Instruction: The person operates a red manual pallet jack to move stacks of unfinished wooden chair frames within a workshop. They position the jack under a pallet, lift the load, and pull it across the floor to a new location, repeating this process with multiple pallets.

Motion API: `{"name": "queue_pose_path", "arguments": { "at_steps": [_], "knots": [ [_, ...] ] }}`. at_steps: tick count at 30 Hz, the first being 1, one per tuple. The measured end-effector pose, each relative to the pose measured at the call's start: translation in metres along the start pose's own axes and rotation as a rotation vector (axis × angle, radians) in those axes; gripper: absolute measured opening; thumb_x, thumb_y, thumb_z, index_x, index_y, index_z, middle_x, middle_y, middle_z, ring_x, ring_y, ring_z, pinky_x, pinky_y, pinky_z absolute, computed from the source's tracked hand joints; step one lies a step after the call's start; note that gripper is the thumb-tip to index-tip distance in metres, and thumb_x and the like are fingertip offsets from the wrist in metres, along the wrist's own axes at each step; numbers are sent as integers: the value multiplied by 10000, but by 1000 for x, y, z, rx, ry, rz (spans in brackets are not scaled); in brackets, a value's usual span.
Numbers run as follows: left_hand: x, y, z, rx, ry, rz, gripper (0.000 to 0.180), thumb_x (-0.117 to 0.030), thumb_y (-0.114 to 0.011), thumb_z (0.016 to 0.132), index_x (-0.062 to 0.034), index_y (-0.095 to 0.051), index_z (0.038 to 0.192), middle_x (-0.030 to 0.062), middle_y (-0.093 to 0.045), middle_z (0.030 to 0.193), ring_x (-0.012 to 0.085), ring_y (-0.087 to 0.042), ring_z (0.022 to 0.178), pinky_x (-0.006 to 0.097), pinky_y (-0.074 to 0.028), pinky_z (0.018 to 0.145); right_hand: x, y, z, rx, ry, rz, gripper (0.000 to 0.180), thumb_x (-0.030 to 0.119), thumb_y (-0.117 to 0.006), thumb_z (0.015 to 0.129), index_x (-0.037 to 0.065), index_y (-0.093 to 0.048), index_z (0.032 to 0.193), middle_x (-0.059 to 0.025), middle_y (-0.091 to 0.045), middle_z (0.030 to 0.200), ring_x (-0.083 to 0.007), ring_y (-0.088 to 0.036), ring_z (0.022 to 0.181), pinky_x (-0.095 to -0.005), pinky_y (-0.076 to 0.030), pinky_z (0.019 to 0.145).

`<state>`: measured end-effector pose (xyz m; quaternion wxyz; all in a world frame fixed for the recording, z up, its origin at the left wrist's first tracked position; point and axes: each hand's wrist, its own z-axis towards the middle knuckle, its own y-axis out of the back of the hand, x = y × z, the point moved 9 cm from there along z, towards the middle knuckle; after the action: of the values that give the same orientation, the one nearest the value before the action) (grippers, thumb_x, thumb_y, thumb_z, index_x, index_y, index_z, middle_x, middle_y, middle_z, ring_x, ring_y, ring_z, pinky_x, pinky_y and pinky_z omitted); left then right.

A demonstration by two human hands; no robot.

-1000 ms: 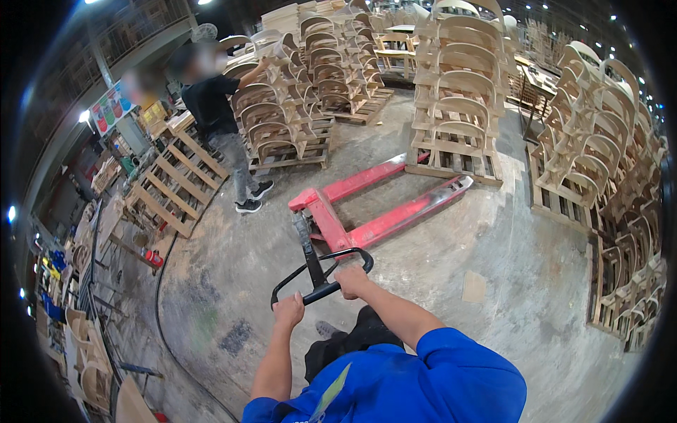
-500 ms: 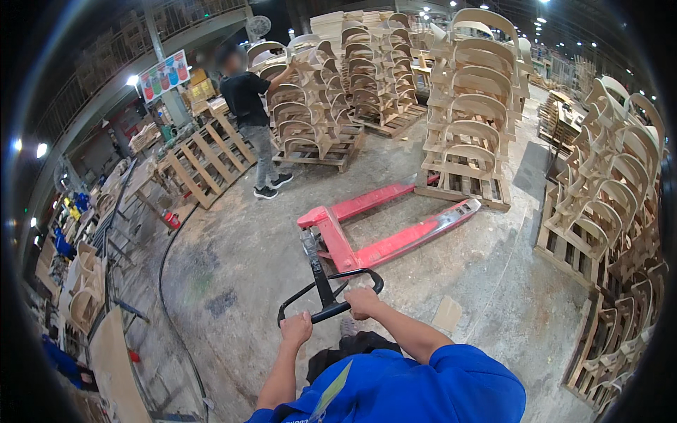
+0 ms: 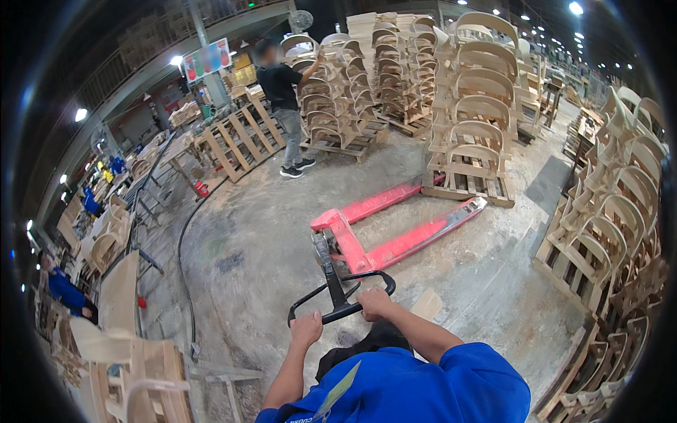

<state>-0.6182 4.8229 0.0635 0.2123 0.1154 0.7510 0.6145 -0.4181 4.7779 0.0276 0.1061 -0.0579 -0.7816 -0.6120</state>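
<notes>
Both my hands grip the black looped handle [image 3: 343, 310] of a red pallet jack [image 3: 352, 243]. My left hand [image 3: 307, 328] is closed round the handle's left end, and my right hand [image 3: 374, 304] is closed round its right side. From the handle a dark shaft slopes up to the jack's body. Its two red forks point away to the upper right. The far fork's tip reaches the edge of a wooden pallet [image 3: 469, 192] that bears a tall stack of curved wooden chair frames [image 3: 484, 106]; whether it goes under is hidden.
A person in a black shirt [image 3: 282, 88] stands at another stack of frames [image 3: 328, 106]. More stacked frames [image 3: 620, 211] line the right side. A slatted wooden pallet [image 3: 243, 141] leans at the left. A black hose [image 3: 185, 261] curves over the floor, and a cardboard piece [image 3: 427, 304] lies by the jack.
The view has shifted left and down, so more chair parts show at lower left. My hands stay on the handle, and the jack's forks sit about the same against the pallet.
</notes>
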Motion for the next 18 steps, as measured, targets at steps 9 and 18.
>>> {"name": "queue_pose_path", "arguments": {
  "at_steps": [9, 18],
  "knots": [
    [-121, -54, -158, -90, 72, -44, 564, -377, -328, 1071, -52, -770, 940, 202, -761, 962, 408, -717, 944, 560, -469, 911, -40, -33, -181, 39, 120, -32, 373, 285, -683, 826, 72, -648, 1131, -171, -693, 1142, -365, -663, 1136, -549, -468, 956],
    [-206, -80, -304, -118, 23, -8, 501, -356, -362, 1057, -56, -722, 880, 171, -755, 884, 381, -720, 841, 564, -478, 809, -38, -45, -351, 24, 173, -58, 339, 310, -703, 846, 77, -644, 1086, -166, -690, 1096, -369, -655, 1109, -544, -457, 946]
  ]
}}
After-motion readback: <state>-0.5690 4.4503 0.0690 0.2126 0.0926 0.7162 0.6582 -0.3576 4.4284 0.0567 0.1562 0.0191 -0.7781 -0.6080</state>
